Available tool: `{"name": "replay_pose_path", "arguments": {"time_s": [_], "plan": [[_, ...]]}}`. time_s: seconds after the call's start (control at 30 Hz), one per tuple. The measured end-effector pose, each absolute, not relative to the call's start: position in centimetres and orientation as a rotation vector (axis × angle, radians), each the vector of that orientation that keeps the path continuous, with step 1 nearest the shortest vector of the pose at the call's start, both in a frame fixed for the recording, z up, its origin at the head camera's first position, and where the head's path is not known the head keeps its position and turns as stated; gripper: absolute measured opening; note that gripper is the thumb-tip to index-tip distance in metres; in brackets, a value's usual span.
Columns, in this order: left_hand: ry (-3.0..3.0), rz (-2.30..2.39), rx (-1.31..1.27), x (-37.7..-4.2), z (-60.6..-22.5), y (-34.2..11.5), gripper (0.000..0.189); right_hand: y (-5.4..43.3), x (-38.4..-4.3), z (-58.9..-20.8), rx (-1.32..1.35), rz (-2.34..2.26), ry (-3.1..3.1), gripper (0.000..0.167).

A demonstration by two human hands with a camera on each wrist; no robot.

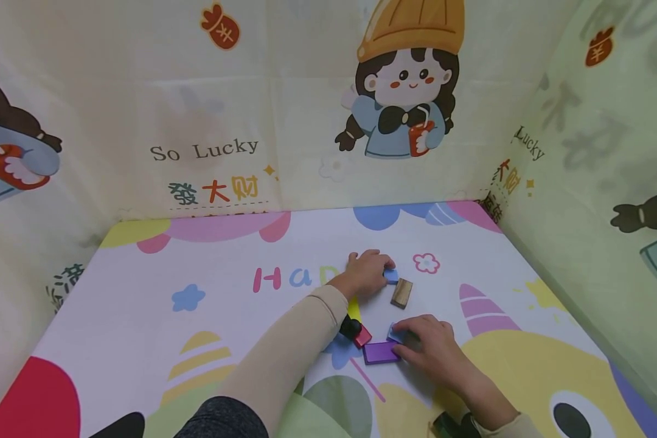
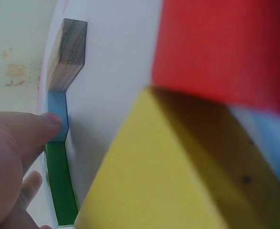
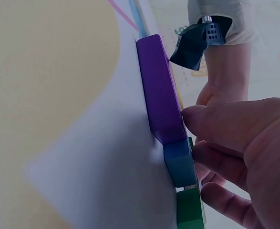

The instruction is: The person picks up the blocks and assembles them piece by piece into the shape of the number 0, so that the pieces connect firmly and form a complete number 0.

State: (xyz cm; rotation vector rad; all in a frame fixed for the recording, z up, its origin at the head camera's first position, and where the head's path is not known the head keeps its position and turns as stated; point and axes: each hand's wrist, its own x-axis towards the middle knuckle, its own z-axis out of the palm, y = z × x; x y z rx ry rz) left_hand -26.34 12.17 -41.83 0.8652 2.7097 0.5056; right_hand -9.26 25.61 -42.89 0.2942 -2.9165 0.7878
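Observation:
My left hand (image 1: 368, 272) reaches to the far side of a loose group of toy blocks and pinches a blue block (image 2: 57, 114), its thumb against the near face. A green block (image 2: 61, 183) and a wood-grain block (image 1: 401, 293) adjoin that blue one. Nearer me, my right hand (image 1: 432, 347) touches a purple block (image 1: 381, 353) with the thumb. Its other fingertips rest at a second blue block (image 3: 180, 163) and a green block (image 3: 190, 207). A yellow block (image 2: 144, 176) with a sloping face and a red block (image 1: 364, 336) stand under the left forearm.
A table mat (image 1: 213, 322) printed with cartoon shapes and letters lies beneath the blocks. Printed cloth walls (image 1: 301, 109) rise behind and at both sides. A black wrist camera (image 1: 351, 327) on the left arm overlaps part of the blocks.

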Motion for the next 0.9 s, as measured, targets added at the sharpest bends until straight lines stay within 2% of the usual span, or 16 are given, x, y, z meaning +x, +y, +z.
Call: {"name": "replay_pose_path", "arguments": {"time_s": [0.53,0.9], "plan": [[2.721,0.588,0.815,-26.4,-41.9,12.0,0.031,25.6,-9.4,-43.0,0.303,0.767,-2.904,0.027],[2.594,0.828,0.808,-26.0,-41.0,10.8,0.032,25.5,-9.2,-42.8,0.279,0.753,-2.939,0.028]]}}
